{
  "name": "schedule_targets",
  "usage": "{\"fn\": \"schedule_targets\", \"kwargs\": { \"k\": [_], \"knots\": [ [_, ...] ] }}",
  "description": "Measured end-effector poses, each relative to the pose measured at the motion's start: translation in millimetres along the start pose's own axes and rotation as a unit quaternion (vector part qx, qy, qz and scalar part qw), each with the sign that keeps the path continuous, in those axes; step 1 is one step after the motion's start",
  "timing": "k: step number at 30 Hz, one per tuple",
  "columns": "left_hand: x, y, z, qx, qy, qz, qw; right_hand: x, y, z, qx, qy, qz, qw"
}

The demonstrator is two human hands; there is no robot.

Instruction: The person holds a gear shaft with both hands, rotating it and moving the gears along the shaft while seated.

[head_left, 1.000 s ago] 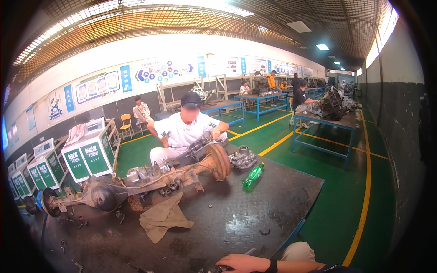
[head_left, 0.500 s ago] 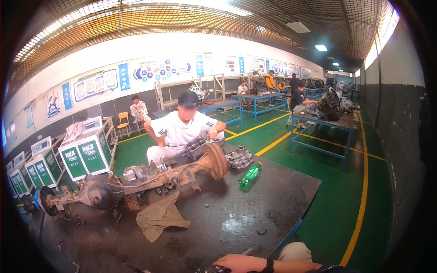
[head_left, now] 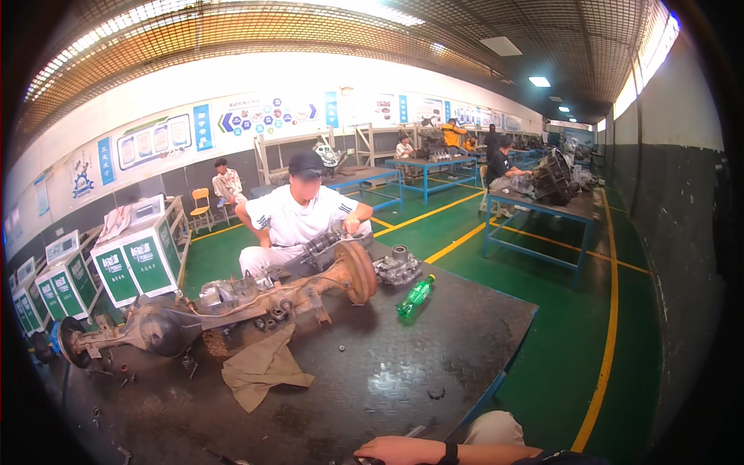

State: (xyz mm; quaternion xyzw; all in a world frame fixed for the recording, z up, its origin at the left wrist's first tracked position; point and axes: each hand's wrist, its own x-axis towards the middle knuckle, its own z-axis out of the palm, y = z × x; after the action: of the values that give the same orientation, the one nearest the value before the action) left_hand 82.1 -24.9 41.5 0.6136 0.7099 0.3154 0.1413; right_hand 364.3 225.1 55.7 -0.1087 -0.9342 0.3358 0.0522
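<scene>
My right hand [head_left: 397, 449] comes in at the lower edge, a dark band on its wrist. Its curled fingers rest on a dark ridged metal shaft [head_left: 367, 462], which the picture's edge mostly cuts off. Just beyond the hand lies a thin metal bar [head_left: 417, 431]. My left hand is out of the picture. On the black tread-plate table [head_left: 457, 341] are a small dark ring [head_left: 436, 394] and a small nut-like part [head_left: 342, 349]. A brown cloth [head_left: 263, 372] lies in front of a rusty axle housing [head_left: 167, 325] with a drum [head_left: 356, 273] at one end.
A green bottle [head_left: 416, 298] lies beside a grey metal casting [head_left: 398, 267]. Across the table crouches a person in white [head_left: 298, 213], a hand near the drum. Another blue-framed bench [head_left: 542, 208] with a gearbox stands at right. Green-fronted cabinets [head_left: 132, 260] line the left.
The whole view has shifted slightly, so things sit a little further left. My right hand stays at the lower edge, and less of the ridged shaft shows beneath it.
</scene>
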Motion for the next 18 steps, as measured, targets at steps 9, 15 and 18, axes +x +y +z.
{"fn": "schedule_targets", "kwargs": {
  "k": [9,15,18],
  "knots": [
    [1.2,-1.6,3.3,-0.005,0.013,0.005,1.000,2.6,-1.5,-0.7,-0.024,0.020,0.013,0.999],
    [3.4,-0.2,4.8,-0.010,0.025,-0.001,1.000,1.3,-1.5,7.6,-0.034,0.063,0.033,0.997],
    [4.0,1.2,3.7,0.000,0.018,-0.003,1.000,3.8,2.7,8.0,-0.042,0.061,0.023,0.997]
  ]
}}
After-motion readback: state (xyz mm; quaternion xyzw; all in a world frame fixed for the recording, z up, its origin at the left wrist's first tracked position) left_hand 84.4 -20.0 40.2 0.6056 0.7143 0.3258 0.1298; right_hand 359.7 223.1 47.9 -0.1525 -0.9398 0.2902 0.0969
